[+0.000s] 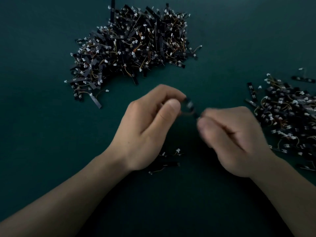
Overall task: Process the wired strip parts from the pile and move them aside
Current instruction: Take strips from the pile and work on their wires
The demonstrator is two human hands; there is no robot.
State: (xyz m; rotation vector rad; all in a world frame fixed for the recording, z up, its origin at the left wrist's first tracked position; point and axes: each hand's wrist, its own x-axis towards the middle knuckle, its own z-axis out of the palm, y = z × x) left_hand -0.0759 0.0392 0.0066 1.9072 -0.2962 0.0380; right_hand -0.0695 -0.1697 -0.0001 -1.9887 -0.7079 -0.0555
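One strip [189,106] is pinched at its ends by left hand [145,127] and right hand [232,139], lifted for working; pile [130,47] toward tabletop [42,117] far edge, likely-done heap [287,117] at right edge.

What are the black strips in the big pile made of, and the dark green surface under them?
The big pile's strips look like thin matte black circuit board or plastic film, with white plastic-looking plugs on orange and yellow coated wires. The green surface looks like a matte mat, perhaps rubber or felt: it shows no glare.
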